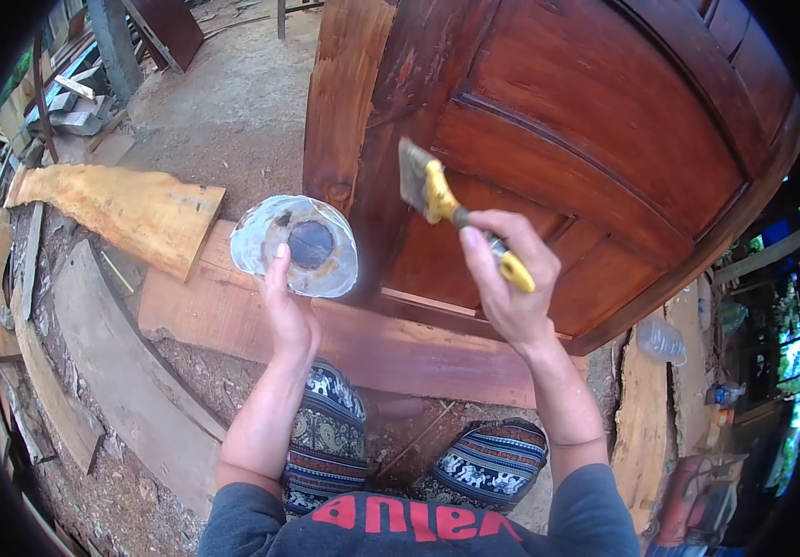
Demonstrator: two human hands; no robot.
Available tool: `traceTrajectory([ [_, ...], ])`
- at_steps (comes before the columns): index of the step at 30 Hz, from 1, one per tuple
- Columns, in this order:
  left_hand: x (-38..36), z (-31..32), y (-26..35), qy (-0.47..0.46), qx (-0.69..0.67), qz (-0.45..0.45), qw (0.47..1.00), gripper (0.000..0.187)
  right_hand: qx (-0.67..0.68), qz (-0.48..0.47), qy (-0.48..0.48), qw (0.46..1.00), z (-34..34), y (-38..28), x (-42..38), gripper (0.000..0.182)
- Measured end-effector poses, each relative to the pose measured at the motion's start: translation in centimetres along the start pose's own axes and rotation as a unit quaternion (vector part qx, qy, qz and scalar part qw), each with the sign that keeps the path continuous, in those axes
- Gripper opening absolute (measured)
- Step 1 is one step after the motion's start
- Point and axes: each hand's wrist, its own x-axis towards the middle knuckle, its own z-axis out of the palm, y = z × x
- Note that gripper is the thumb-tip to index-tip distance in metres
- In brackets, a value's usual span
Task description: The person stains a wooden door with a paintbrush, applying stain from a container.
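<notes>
My left hand (287,311) grips a pale, stained plastic container (250,243) by its near side, thumb over the rim. Dark liquid (311,244) lies in its bottom. In my right hand (516,278) is a paintbrush (438,192) with a yellow handle, held between thumb and fingers. Its bristles point up and left, over the left frame of a carved wooden door (586,130) with a glossy reddish-brown finish. The brush overlaps the door in this view.
A reddish plank (400,362) lies along the door's lower edge, before my knees. A yellowish slab (131,209) and curved grey boards (122,343) cover the ground at left. At right, a clear plastic jug (660,340) stands by a rough-edged board (641,418).
</notes>
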Motion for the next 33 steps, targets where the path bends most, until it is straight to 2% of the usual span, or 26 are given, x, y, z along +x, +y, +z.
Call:
traceTrajectory([
  [2, 0.1, -0.4, -0.4, -0.013, -0.025, -0.012, 1.000, 0.069, 0.033, 0.004, 0.103, 0.994, -0.3, -0.6, 2.6, 0.018],
  [4, 0.1, 0.0, -0.5, 0.000, 0.029, -0.003, 1.000, 0.062, 0.059, -0.024, 0.170, 0.983, 0.6, 0.0, 3.7, 0.016],
  [5, 0.0, 0.1, -0.4, 0.000, 0.027, 0.000, 1.000, 0.062, 0.056, 0.022, 0.117, 0.991, 0.9, -0.3, 3.2, 0.012],
  [7, -0.1, 0.2, -0.1, 0.013, 0.023, 0.017, 1.000, 0.062, 0.062, 0.126, -0.067, 0.988, 1.6, -0.1, 1.1, 0.008],
  [9, -0.1, 0.3, 0.4, 0.025, 0.016, 0.032, 0.999, 0.062, 0.015, 0.137, -0.180, 0.974, 2.2, 1.1, -0.8, 0.008],
  [11, -0.2, 0.1, 0.9, 0.039, 0.015, 0.041, 0.998, 0.062, 0.066, 0.162, -0.124, 0.977, 1.9, 0.6, -0.1, 0.008],
  [13, 0.0, -0.3, 1.3, 0.032, -0.052, 0.032, 0.998, 0.061, 0.096, 0.136, -0.034, 0.986, 1.1, -0.5, 3.0, 0.010],
  [15, 0.2, -0.5, 1.4, 0.035, -0.033, 0.035, 0.998, 0.062, 0.191, 0.066, 0.095, 0.975, 1.5, -1.6, 6.6, 0.013],
  [17, 0.3, -0.5, 1.6, 0.040, -0.014, 0.036, 0.998, 0.064, 0.197, -0.028, 0.157, 0.967, 2.6, -1.1, 9.3, 0.016],
  [18, 0.2, -0.4, 1.8, 0.049, -0.022, 0.045, 0.998, 0.064, 0.208, -0.038, 0.180, 0.961, 3.8, -0.7, 9.7, 0.013],
  [19, 0.2, -0.5, 2.0, 0.057, -0.031, 0.056, 0.996, 0.064, 0.175, -0.015, 0.169, 0.970, 4.9, -0.2, 9.1, 0.012],
  [20, 0.1, -0.7, 2.3, 0.061, -0.028, 0.055, 0.996, 0.064, 0.196, 0.020, 0.146, 0.970, 6.4, 0.1, 7.7, 0.009],
  [21, 0.2, -0.7, 2.6, 0.064, -0.033, 0.066, 0.995, 0.064, 0.164, 0.054, 0.084, 0.981, 7.9, 0.7, 5.4, 0.008],
  [23, 0.3, -1.0, 2.8, 0.069, -0.038, 0.080, 0.994, 0.064, 0.128, -0.023, -0.064, 0.989, 11.2, 2.1, 0.1, 0.012],
  [25, 0.3, -1.2, 2.9, 0.080, -0.028, 0.067, 0.994, 0.063, 0.107, 0.028, -0.265, 0.958, 13.8, 3.8, -5.4, 0.012],
  [27, 0.3, -1.3, 2.6, 0.073, -0.022, 0.062, 0.995, 0.063, 0.125, 0.086, -0.414, 0.897, 14.8, 5.8, -8.9, 0.016],
  [30, 0.3, -1.5, 2.3, 0.053, -0.019, 0.054, 0.997, 0.063, 0.082, 0.074, -0.396, 0.911, 12.3, 6.2, -7.3, 0.018],
  [31, 0.3, -1.5, 2.2, 0.046, -0.018, 0.045, 0.998, 0.063, 0.103, 0.068, -0.356, 0.926, 11.3, 6.3, -5.6, 0.017],
  [33, 0.4, -1.1, 1.9, 0.035, -0.020, 0.049, 0.998, 0.063, 0.132, 0.033, -0.203, 0.970, 7.5, 3.1, -0.4, 0.018],
])
